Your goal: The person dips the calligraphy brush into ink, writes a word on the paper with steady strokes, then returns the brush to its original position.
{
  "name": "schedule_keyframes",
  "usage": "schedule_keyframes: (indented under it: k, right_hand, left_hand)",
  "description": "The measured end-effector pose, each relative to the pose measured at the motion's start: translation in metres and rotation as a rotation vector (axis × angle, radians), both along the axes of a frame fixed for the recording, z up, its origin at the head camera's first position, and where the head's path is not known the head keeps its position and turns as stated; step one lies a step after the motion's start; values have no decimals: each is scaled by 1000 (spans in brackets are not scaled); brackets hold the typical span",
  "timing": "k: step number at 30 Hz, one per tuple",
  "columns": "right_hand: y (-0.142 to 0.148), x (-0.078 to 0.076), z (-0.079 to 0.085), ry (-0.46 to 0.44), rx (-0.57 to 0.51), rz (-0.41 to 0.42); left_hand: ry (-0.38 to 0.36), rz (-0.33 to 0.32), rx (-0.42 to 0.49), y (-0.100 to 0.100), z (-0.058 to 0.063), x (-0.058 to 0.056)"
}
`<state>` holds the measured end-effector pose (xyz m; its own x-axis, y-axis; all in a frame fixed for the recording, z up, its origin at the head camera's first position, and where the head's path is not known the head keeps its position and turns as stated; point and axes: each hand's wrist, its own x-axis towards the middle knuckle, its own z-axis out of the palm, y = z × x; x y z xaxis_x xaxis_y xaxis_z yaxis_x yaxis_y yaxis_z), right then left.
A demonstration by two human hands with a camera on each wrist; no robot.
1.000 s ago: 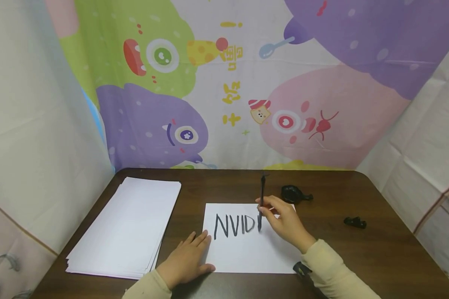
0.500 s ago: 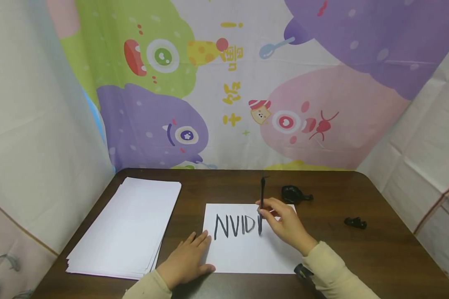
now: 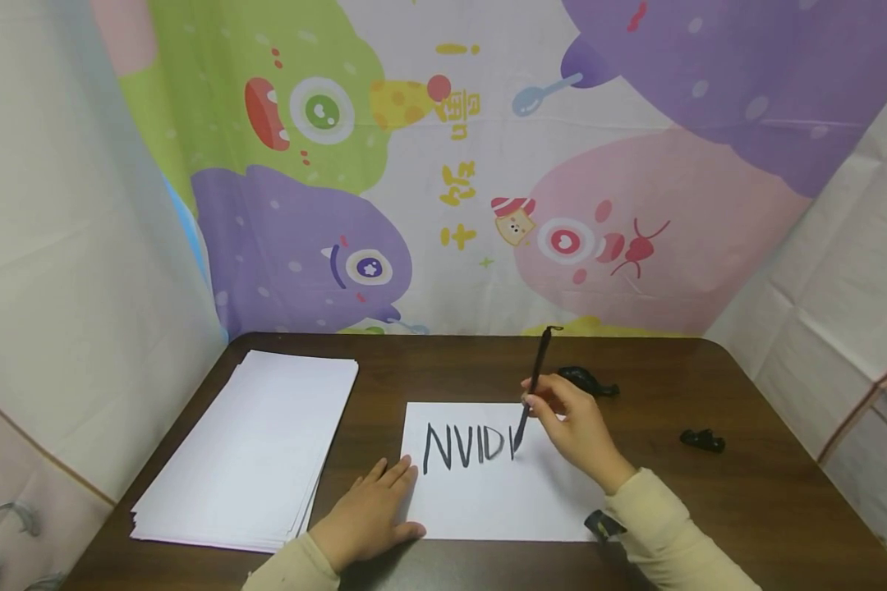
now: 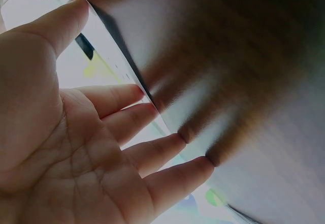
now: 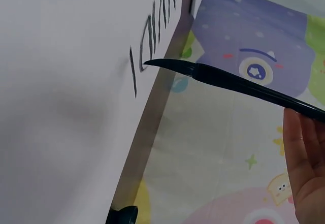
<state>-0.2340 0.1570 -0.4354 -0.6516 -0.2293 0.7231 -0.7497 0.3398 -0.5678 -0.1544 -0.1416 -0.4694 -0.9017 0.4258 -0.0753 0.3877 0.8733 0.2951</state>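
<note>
A writing brush [image 3: 540, 361] with a black handle is pinched in my right hand [image 3: 578, 423], tilted with its top leaning right. In the right wrist view the dark bristles of the brush [image 5: 223, 76] come to a point near the last strokes; whether they touch the paper I cannot tell. Beneath lies a white sheet of paper [image 3: 480, 509] bearing black lettering [image 3: 461, 447] that reads "NVID" and one more upright stroke. My left hand [image 3: 365, 513] rests flat at the sheet's left edge, fingers spread; the left wrist view shows its palm [image 4: 76, 168] and fingertips touching down.
At the left of the dark wooden table [image 3: 443, 566] lies a stack of white paper [image 3: 247, 451]. A glossy black object [image 3: 587, 382] sits behind my right hand, partly covered by it. Farther right is a small black brush rest [image 3: 702, 441]. A dark paperweight-like piece [image 3: 601, 525] lies at the sheet's lower right corner.
The brush went slightly down along the last stroke, then my right hand moved up and right, and the brush tilted from upright to leaning right. The left hand stayed in place.
</note>
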Motion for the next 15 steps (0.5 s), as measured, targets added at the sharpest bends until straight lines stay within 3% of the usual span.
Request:
schedule_keyframes:
  k: [10,15]
  right_hand:
    - [10,-8,7,-40,-53,-111]
    - [7,-3,16,-26,-57,-147]
  left_hand:
    - [-2,6,-2,0,0,1]
    - [2,4,-3,-1,2,0]
